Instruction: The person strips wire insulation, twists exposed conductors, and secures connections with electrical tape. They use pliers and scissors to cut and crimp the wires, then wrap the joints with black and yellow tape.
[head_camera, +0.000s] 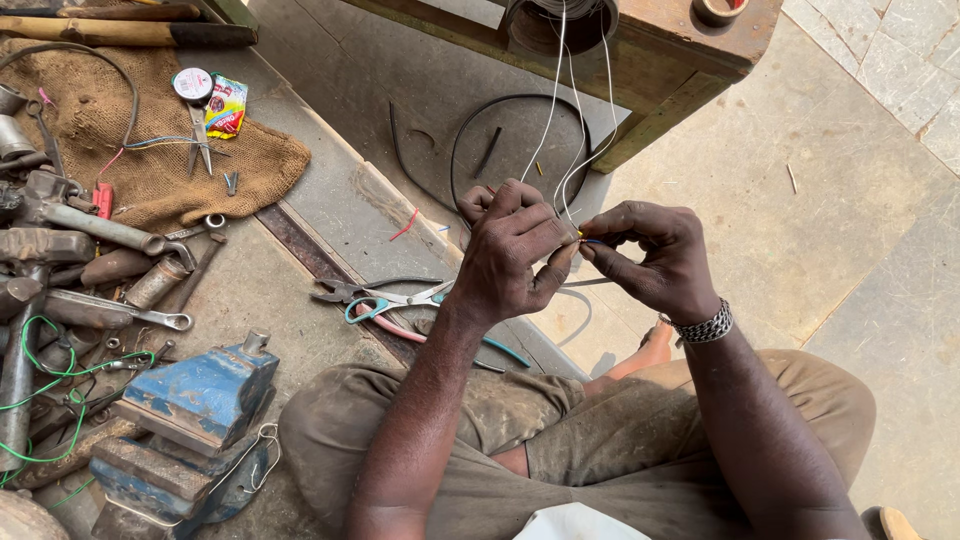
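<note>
1. The person is sitting cross-legged on the floor (800, 200), knees in olive trousers (560, 450) filling the bottom of the view.
2. The left hand (510, 250) is curling closed, its grip pinching thin white wires (560, 120) between thumb and fingers.
3. The right hand (650, 255), wearing a metal bracelet (705, 325) at the wrist, is closing thumb and forefinger on the same wire ends, where a short blue and yellow bit (585, 238) is showing between the two hands.
4. The fingertips of both hands are meeting at that spot, held above the floor in front of the knees.
5. Just beneath the left hand, pliers (385, 300) with light blue and pink handles are lying on the floor.
6. To the left, a blue vise (200, 400) is resting beside a green wire (50, 375) and a heap of grey metal tools (80, 270).
7. Farther out, a black cable (480, 115) is looping on the floor behind the hands.
8. The white wires are running up and away to a coil (560, 20) sitting on a wooden bench (680, 60).
9. At far left, a burlap sack (150, 150) is carrying small scissors (200, 135), a round spool (192, 85) and a bright packet (227, 105).
</note>
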